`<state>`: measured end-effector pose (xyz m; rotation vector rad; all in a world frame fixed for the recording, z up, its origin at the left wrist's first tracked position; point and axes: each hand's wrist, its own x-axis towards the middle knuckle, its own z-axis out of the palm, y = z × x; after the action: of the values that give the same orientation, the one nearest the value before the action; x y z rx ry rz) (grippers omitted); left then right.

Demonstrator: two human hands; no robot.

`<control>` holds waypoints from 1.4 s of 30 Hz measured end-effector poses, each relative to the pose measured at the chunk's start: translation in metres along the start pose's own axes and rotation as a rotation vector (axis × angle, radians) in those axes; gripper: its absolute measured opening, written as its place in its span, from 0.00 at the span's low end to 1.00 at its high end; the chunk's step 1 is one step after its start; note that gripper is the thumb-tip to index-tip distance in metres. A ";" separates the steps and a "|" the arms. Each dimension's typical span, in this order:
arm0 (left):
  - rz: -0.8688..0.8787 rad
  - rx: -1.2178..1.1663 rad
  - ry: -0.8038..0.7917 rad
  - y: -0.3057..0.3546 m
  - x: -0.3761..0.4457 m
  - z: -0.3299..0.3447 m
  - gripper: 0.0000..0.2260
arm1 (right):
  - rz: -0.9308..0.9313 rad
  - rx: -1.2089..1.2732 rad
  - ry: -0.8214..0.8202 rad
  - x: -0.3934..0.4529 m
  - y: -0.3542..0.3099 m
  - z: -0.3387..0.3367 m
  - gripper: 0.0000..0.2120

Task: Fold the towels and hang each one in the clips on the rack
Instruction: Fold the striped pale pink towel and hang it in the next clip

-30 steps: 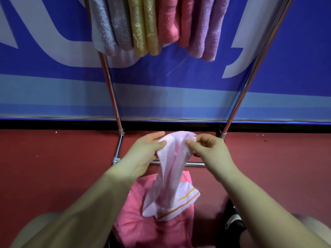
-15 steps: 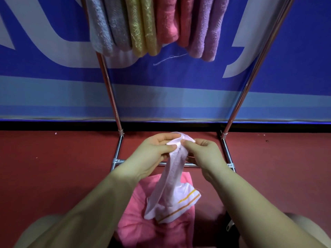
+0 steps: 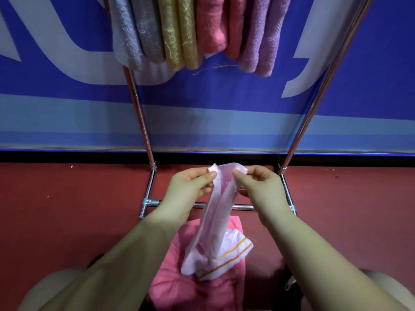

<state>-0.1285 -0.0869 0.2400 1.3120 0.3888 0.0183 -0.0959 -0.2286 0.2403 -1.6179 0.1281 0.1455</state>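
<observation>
A pale pink towel with yellow stripes at its lower end hangs between my hands. My left hand pinches its top edge on the left, and my right hand pinches the same edge on the right. The towel's bottom rests crumpled on a brighter pink towel lying on the floor. Several folded towels hang from the rack above: grey, yellow, pink and purple. The clips are out of view.
The rack's chrome uprights slant up on both sides, and its base bar crosses the red floor under my hands. A blue and white banner stands behind the rack. My knees show at the bottom corners.
My hands came close together on the towel's top edge half a second ago and have now moved slightly apart, spreading the edge a little.
</observation>
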 end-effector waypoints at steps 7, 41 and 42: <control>0.067 0.094 0.035 -0.004 -0.002 0.009 0.08 | -0.081 0.019 -0.214 -0.011 -0.002 0.012 0.07; 0.283 0.398 -0.299 0.014 -0.004 -0.016 0.08 | -0.320 -0.732 -0.603 0.003 -0.007 -0.026 0.08; 0.294 0.399 -0.264 0.015 -0.004 -0.017 0.08 | -0.309 -0.761 -0.596 0.004 -0.006 -0.028 0.08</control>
<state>-0.1335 -0.0681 0.2520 1.7332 -0.0338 0.0141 -0.0909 -0.2562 0.2471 -2.2436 -0.7119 0.4689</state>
